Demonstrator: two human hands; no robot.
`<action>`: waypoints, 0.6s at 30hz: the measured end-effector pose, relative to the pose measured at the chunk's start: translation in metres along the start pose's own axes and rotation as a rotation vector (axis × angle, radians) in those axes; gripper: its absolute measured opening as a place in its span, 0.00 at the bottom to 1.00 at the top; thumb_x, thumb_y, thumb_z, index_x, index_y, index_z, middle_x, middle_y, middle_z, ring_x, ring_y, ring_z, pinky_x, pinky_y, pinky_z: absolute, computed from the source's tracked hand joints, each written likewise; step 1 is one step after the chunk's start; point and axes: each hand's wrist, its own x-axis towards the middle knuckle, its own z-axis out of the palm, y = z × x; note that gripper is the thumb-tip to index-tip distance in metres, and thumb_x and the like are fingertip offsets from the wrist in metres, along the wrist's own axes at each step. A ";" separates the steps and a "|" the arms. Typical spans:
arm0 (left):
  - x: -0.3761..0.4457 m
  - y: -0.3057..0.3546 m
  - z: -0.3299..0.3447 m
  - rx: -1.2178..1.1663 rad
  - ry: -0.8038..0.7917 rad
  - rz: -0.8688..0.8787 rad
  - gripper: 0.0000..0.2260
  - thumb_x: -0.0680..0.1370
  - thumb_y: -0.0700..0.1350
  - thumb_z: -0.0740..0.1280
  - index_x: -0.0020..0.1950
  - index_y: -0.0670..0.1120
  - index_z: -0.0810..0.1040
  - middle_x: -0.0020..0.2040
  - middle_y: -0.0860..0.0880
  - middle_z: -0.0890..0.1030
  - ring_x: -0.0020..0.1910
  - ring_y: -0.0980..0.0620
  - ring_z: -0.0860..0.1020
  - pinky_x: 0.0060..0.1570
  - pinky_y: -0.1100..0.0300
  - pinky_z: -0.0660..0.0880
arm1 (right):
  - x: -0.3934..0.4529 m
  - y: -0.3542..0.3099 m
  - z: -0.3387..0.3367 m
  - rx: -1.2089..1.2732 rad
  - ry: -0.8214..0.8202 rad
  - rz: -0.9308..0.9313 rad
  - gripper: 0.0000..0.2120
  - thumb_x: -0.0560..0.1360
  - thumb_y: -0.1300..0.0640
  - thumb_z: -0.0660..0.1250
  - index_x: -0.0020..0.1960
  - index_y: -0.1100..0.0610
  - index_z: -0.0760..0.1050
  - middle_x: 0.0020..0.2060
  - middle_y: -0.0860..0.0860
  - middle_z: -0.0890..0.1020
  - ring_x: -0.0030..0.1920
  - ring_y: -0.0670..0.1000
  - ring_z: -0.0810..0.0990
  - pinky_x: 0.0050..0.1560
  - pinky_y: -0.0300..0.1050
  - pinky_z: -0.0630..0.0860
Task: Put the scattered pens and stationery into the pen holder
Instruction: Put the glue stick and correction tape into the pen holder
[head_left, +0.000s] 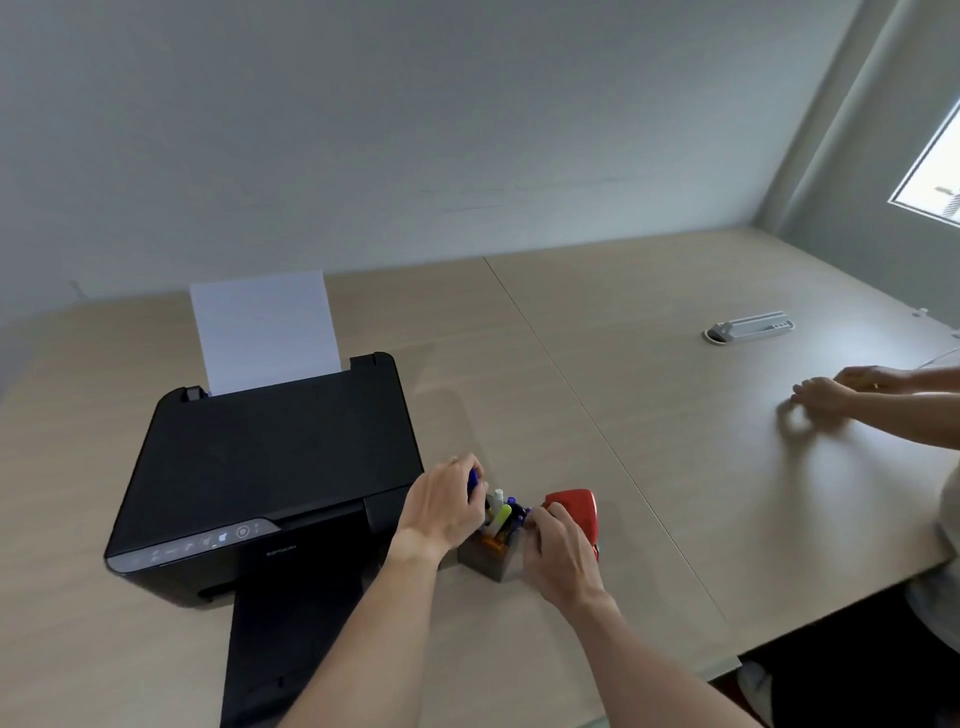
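Note:
A small grey pen holder stands on the table in front of me, with several pens and markers sticking up out of it, one yellow-green, one white, some blue. My left hand is at its left rim, fingers closed around a blue pen above the holder. My right hand is at its right side, its fingers resting on a red stapler-like object just behind the holder. Whether that hand grips the red object or the holder is not clear.
A black printer with a white sheet in its rear feed stands to the left, its output tray extended toward me. Another person's hands rest on the table at the right. A white desk socket unit lies farther back.

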 end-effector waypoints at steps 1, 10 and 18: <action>0.000 0.000 0.002 0.001 -0.004 0.003 0.05 0.79 0.49 0.62 0.46 0.50 0.74 0.43 0.50 0.80 0.41 0.50 0.78 0.42 0.54 0.78 | -0.001 0.004 -0.002 0.009 0.010 0.024 0.07 0.76 0.60 0.60 0.43 0.56 0.76 0.40 0.48 0.73 0.38 0.53 0.76 0.41 0.44 0.70; 0.014 0.005 0.012 0.153 -0.090 0.077 0.09 0.77 0.50 0.66 0.52 0.48 0.81 0.47 0.49 0.83 0.50 0.48 0.79 0.53 0.55 0.74 | -0.002 0.032 -0.012 -0.015 0.012 0.165 0.05 0.74 0.63 0.60 0.42 0.58 0.74 0.41 0.51 0.74 0.39 0.56 0.75 0.42 0.45 0.69; 0.018 0.012 0.030 0.514 -0.345 0.175 0.26 0.67 0.47 0.69 0.65 0.47 0.71 0.65 0.44 0.70 0.63 0.42 0.67 0.65 0.49 0.64 | 0.008 0.055 -0.015 -0.073 0.038 0.239 0.14 0.69 0.66 0.61 0.53 0.58 0.75 0.48 0.54 0.75 0.50 0.57 0.76 0.52 0.48 0.71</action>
